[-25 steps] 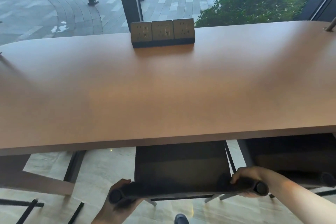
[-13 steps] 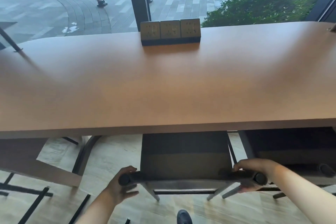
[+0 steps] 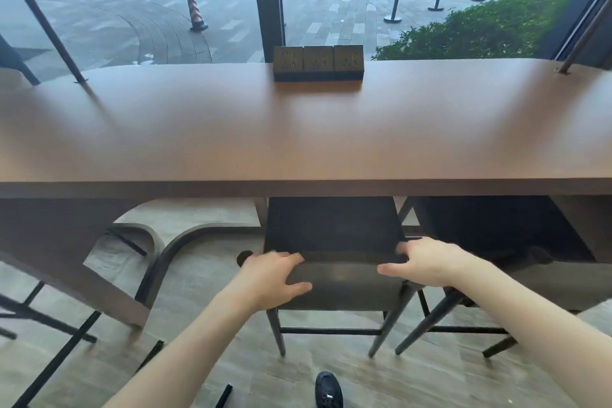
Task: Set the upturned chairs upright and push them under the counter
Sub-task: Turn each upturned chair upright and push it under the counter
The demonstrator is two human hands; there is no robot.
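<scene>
A dark chair [image 3: 334, 228] stands upright on its legs, its seat tucked under the brown counter [image 3: 198, 129]. My left hand [image 3: 271, 278] lies with spread fingers on the left part of the chair's backrest [image 3: 344, 278], and the rail's round end shows beside it. My right hand [image 3: 427, 262] rests on the right part of the backrest, fingers apart. Neither hand wraps the rail. A second dark chair [image 3: 496, 235] stands upright to the right, also under the counter.
A block of three sockets [image 3: 318, 63] sits at the counter's far edge by the window. Thin slanted rods meet the counter at the left [image 3: 39, 16] and right [image 3: 583, 33]. Black frame bars [image 3: 49, 325] lie low on the left. My shoe [image 3: 328, 391] is below the chair.
The chair has slid forward under the counter. Both hands have let go of the top rail and now lie open against the backrest. My view has risen.
</scene>
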